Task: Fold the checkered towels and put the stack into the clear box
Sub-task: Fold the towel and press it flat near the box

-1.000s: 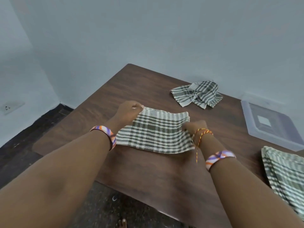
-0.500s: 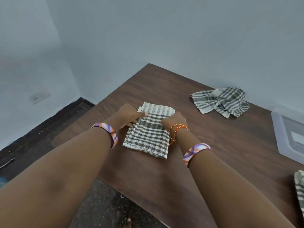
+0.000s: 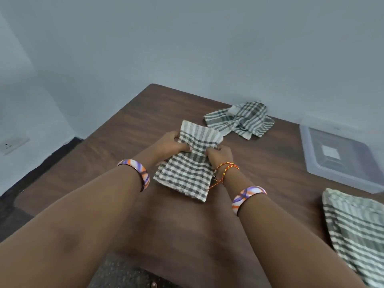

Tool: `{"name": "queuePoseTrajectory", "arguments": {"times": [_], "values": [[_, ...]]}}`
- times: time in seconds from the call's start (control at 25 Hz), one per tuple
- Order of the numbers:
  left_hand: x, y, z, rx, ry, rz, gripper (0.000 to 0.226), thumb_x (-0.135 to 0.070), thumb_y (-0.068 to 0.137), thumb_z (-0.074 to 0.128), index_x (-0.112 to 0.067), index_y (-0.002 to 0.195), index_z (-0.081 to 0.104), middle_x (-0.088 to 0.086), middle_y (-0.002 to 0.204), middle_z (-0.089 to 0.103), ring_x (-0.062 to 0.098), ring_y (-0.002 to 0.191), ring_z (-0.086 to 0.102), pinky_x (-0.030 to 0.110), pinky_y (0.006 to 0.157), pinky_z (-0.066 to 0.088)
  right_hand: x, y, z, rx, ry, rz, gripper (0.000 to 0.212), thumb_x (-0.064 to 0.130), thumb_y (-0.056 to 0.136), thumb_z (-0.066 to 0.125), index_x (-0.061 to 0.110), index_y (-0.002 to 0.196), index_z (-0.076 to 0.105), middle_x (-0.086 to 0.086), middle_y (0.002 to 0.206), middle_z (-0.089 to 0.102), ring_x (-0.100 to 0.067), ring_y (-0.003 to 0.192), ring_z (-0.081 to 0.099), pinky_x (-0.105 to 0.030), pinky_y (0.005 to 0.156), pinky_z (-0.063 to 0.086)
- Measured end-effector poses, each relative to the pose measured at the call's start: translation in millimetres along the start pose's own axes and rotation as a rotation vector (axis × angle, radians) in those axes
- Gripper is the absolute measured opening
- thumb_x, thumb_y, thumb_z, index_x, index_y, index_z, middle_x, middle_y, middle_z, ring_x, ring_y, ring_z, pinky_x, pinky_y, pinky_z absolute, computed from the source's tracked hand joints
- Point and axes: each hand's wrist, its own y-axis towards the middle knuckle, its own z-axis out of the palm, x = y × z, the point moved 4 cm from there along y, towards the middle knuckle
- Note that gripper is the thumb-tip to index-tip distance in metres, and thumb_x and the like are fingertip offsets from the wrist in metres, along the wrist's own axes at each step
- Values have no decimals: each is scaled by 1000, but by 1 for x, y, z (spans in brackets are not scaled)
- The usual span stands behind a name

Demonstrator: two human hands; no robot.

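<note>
A green-and-white checkered towel (image 3: 187, 173), folded into a narrow strip, lies in the middle of the brown table (image 3: 270, 163). My left hand (image 3: 173, 144) pinches its left side and my right hand (image 3: 219, 155) pinches its right side, at about mid-length, so the cloth bunches between them. A crumpled checkered towel (image 3: 243, 119) lies further back. A folded towel (image 3: 357, 229) rests at the table's right near edge. The clear box (image 3: 340, 175) stands at the right, against the wall.
Pale walls close in behind the table and on the left. The table's near edge and left edge drop to a dark floor (image 3: 31, 183). A wall socket (image 3: 12, 144) sits low on the left wall.
The towel went from a wide rectangle to a narrow strip. Both hands have moved inward to its middle and pinch it there.
</note>
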Motion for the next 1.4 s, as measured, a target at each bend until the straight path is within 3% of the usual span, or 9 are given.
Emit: {"name": "queuePoseTrajectory", "arguments": {"times": [0.2, 0.28, 0.4, 0.56, 0.68, 0.8, 0.92, 1.12, 1.4], "values": [[-70, -16, 137, 129, 16, 278, 72, 0, 90, 50, -35, 147, 23, -7, 155, 25, 9, 105, 55, 34, 99, 45, -16, -11, -162, -173, -17, -127, 41, 11, 89, 52, 11, 129, 45, -6, 111, 57, -9, 67, 49, -19, 54, 40], [-94, -30, 197, 199, -9, 341, 64, 6, 92, 40, -32, 143, 35, -11, 150, 30, -1, 88, 52, 27, 91, 42, -22, -23, -229, -222, -67, -226, 51, 6, 87, 51, 15, 137, 41, -8, 116, 60, -18, 80, 55, -25, 67, 44], [-117, -54, 284, 309, -15, 324, 53, 11, 90, 39, -14, 136, 49, 3, 146, 44, 18, 123, 52, 34, 109, 39, -40, -39, -317, -271, -257, -314, 56, 0, 87, 50, 20, 139, 43, -3, 115, 57, -17, 84, 54, -18, 65, 39], [-112, -76, 348, 377, 134, 254, 52, -6, 87, 60, -14, 137, 46, 11, 139, 50, 30, 126, 49, 33, 99, 43, -88, -47, -384, -188, -357, -209, 53, 0, 86, 52, 19, 136, 48, -11, 134, 53, -16, 67, 57, -14, 49, 46], [-97, -78, 349, 150, 519, 292, 57, -34, 88, 61, -18, 140, 42, 17, 142, 40, 33, 136, 30, 35, 106, 32, -129, -44, -393, -109, -616, -96, 49, 8, 88, 56, 9, 136, 47, -16, 137, 50, -28, 106, 58, -30, 87, 48], [-117, -92, 354, -221, 536, 534, 43, -22, 95, 47, -13, 137, 44, 15, 141, 40, 31, 132, 34, 38, 105, 34, -133, -46, -386, -241, -714, -277, 46, 12, 90, 51, 7, 136, 46, -16, 139, 47, -33, 128, 43, -39, 104, 38], [-121, -94, 394, -85, 771, 732, 46, -11, 93, 40, -7, 138, 40, 12, 143, 42, 29, 133, 38, 39, 107, 36, -129, -48, -357, -222, -777, -517, 48, 8, 91, 43, 6, 138, 43, -14, 146, 42, -32, 136, 35, -39, 112, 29], [-51, -71, 405, 101, 960, 412, 58, -32, 101, 22, -18, 151, -3, 0, 159, -16, 17, 148, -13, 44, 120, -4, -179, -36, -332, -56, -991, -337, 55, 32, 100, 21, 29, 152, 2, 9, 160, -8, -13, 148, -11, -48, 118, -9], [-50, -49, 410, 171, 919, 408, 59, -37, 101, 20, -28, 150, -11, -5, 156, -27, 23, 149, -3, 49, 119, -1, -182, -27, -332, -134, -922, -235, 55, 42, 98, 19, 39, 150, 1, 6, 159, -16, -16, 146, -20, -60, 115, 1]]}}
